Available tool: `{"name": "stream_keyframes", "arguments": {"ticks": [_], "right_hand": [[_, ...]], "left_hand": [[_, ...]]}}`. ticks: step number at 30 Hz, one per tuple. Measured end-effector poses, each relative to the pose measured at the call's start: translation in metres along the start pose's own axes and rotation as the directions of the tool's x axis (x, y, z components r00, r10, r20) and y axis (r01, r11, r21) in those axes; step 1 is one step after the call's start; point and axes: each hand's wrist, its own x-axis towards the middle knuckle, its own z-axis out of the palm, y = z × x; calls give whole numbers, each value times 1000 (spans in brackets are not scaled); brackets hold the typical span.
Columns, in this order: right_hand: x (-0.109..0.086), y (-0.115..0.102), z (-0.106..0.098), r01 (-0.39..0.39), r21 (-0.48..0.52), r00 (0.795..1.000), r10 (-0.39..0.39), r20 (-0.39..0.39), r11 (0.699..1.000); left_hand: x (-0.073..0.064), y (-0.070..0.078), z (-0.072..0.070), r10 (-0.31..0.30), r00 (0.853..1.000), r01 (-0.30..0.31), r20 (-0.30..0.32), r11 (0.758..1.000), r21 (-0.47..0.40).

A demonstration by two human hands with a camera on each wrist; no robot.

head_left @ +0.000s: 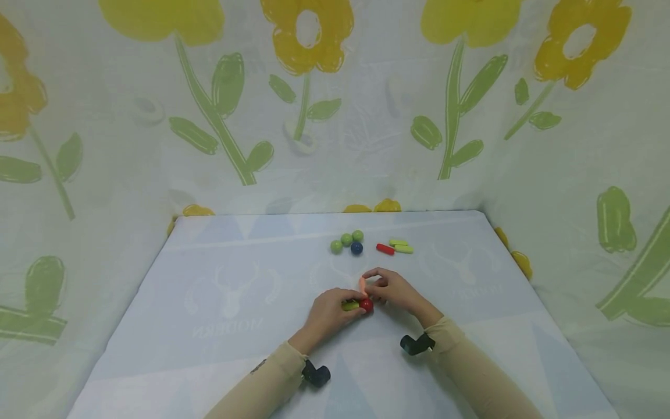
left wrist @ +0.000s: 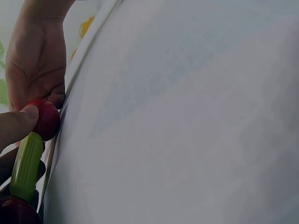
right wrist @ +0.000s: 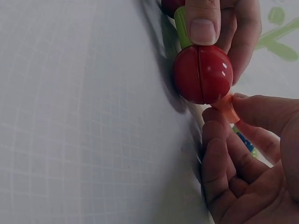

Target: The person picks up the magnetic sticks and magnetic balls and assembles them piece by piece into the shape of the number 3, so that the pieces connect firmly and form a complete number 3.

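Left hand (head_left: 334, 308): thumb and fingers clamped on a red ball (head_left: 366, 305), thumb pad laid over its surface; green rod (left wrist: 26, 165) runs from that ball back beneath the same hand, its far end meeting a second red ball (left wrist: 17, 211) on the palm side of the fingertips

Right hand (head_left: 391, 288): thumb and fingers pinched together on a small orange piece (head_left: 363, 285), one end of it against the red ball held by the left fingertips, the rest between the right fingertips; other right fingers curled, close below

Beyond both sets of fingers, well apart from them, on the white cloth (head_left: 235, 355): three green balls (head_left: 346, 239) in a slanting row, dark blue ball (head_left: 357, 248) just beside; further to the right, still past the fingertips, a red rod (head_left: 385, 249) and two yellow-green rods (head_left: 403, 249) lying close together
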Motion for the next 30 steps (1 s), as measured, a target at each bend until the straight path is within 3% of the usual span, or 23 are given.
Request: {"name": "stream_keyframes", "arguments": {"ticks": [19,30], "right_hand": [[2,-3,-2,18,6,1000,-18,-16,1000],[22,-5,-5,60,-99,979,-78,-188,993]], "left_hand": [[0,-2,0,-2,1000,3,-15,1000,5],[1,-1,1,-36,999,36,10,999,-3]]}}
